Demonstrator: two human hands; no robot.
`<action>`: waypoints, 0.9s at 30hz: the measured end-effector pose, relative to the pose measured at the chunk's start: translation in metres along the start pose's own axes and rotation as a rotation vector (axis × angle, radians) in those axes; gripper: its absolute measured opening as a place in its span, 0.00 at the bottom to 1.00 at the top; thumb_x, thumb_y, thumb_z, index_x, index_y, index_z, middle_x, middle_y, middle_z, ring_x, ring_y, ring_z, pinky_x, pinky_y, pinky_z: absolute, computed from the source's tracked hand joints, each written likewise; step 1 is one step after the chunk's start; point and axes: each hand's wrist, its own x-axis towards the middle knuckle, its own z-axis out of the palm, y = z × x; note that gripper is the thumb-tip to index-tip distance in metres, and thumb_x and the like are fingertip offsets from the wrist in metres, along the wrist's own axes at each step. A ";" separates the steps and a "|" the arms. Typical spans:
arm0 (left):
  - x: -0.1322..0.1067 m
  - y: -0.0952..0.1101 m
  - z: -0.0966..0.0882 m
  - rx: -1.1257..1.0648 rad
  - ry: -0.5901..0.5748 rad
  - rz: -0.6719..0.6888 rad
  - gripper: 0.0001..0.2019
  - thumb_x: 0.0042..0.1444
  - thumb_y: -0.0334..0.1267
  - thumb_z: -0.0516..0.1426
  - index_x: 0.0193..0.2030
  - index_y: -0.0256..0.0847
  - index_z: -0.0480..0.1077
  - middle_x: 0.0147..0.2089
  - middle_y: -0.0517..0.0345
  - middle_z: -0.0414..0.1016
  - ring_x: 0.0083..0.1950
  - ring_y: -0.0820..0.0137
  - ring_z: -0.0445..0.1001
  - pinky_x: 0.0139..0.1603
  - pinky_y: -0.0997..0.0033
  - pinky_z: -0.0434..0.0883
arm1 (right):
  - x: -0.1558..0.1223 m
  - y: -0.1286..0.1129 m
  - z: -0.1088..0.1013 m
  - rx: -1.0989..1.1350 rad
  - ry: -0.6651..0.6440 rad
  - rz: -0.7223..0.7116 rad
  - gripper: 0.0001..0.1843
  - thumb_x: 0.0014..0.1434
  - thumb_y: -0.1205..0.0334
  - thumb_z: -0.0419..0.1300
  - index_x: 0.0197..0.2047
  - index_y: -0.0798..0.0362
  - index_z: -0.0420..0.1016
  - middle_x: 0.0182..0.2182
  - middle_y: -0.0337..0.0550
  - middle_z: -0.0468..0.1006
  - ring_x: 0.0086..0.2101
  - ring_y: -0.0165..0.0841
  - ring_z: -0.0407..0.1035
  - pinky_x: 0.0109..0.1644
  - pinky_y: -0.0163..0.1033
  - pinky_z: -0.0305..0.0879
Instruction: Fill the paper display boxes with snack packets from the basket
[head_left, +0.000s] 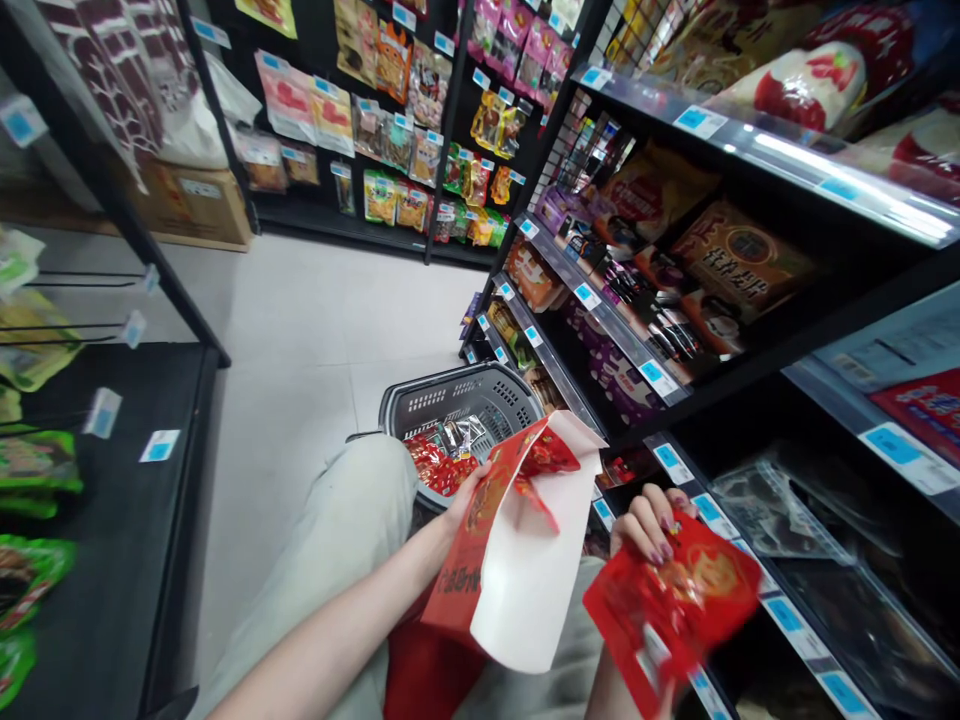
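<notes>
My left hand [466, 492] grips a red cardboard box [480, 545] by its far side, fingers mostly behind it. The box lies tilted over my lap, its white inner side facing up, and a red packet [551, 452] shows inside near the far end. To the right, my right hand [651, 522] is closed on shiny red snack packets [686, 585], slightly blurred, close to the shelf edge. Beyond my knee stands a grey shopping basket [409, 405] holding many small red packets [442, 462] and a few silvery-dark ones [466, 432].
Shelving with price tags [585, 297] rises close on my right, stocked with bagged foods. A black rack [105, 530] with green packets [34, 570] stands on the left. Hanging snack bags [394, 140] line the far wall, with a cardboard carton [199, 205] on the floor [300, 300] beside it.
</notes>
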 end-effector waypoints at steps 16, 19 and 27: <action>0.001 -0.007 -0.006 -0.080 -0.008 0.001 0.18 0.60 0.47 0.55 0.43 0.33 0.76 0.40 0.49 0.83 0.40 0.62 0.81 0.49 0.65 0.74 | 0.000 0.018 -0.022 1.057 -0.653 0.661 0.12 0.63 0.59 0.30 0.29 0.45 0.45 0.25 0.29 0.54 0.19 0.19 0.59 0.24 0.30 0.62; -0.001 -0.006 -0.003 -0.108 0.029 -0.021 0.19 0.60 0.47 0.55 0.45 0.32 0.75 0.41 0.50 0.83 0.41 0.63 0.81 0.51 0.66 0.74 | -0.001 0.026 -0.045 1.173 -0.815 0.652 0.12 0.63 0.57 0.27 0.28 0.44 0.38 0.22 0.26 0.49 0.17 0.15 0.57 0.24 0.28 0.60; -0.001 -0.005 0.002 -0.134 -0.042 -0.007 0.17 0.61 0.46 0.53 0.34 0.34 0.76 0.35 0.51 0.83 0.35 0.63 0.81 0.45 0.66 0.75 | 0.010 0.019 -0.062 0.781 -0.791 0.600 0.14 0.63 0.56 0.22 0.27 0.45 0.36 0.19 0.25 0.50 0.15 0.14 0.60 0.23 0.25 0.58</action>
